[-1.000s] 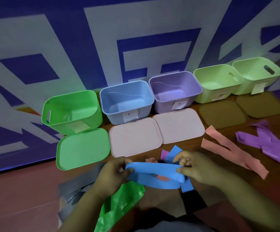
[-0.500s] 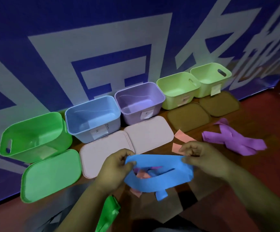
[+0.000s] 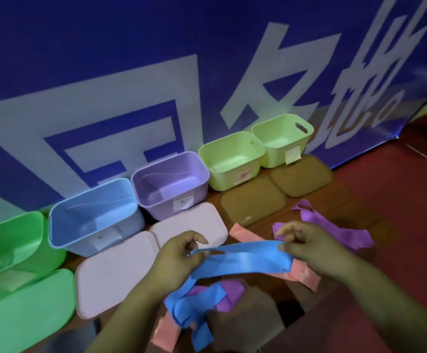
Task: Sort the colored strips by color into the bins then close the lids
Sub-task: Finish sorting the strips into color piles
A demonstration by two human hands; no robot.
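While left hand (image 3: 179, 253) and right hand (image 3: 309, 247) each pinch an end of the blue strip (image 3: 243, 258), stretched crosswise, the blue bin (image 3: 74, 240) lies beyond the left grip.

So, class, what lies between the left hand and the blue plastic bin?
In the head view, a pale pink flat lid lies on the table between the left hand and the blue plastic bin.
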